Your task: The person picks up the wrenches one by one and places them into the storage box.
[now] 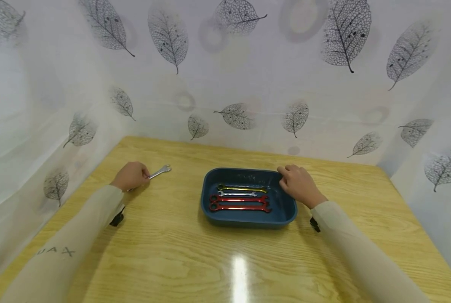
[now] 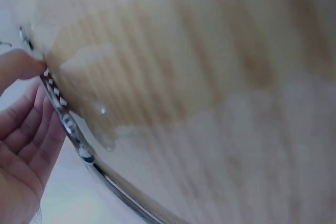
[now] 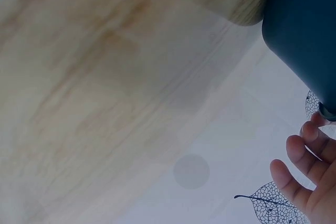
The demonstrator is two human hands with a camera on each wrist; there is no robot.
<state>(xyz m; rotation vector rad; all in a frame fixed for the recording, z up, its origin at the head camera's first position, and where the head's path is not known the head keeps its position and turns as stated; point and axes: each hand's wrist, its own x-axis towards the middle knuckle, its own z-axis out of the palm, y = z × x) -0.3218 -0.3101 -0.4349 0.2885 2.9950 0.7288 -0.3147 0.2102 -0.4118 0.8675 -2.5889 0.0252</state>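
Note:
On the left part of the table, my left hand (image 1: 131, 176) pinches a silver combination wrench (image 1: 160, 171) near one end. Its open-ended jaw points to the right and away from me. In the left wrist view the thumb (image 2: 23, 67) presses on the wrench (image 2: 71, 124), and the other fingers lie behind it. My right hand (image 1: 300, 185) grips the back right corner of a dark blue tray (image 1: 249, 224) by the rim. Inside lie a yellow wrench (image 1: 244, 188), a small silver wrench (image 1: 238, 194) and two red wrenches (image 1: 240, 207), side by side.
The wooden table (image 1: 164, 252) carries the tray right of its middle. A white curtain (image 1: 244, 84) printed with dark leaves hangs behind the table and along both sides. Light reflects off the tabletop near the front.

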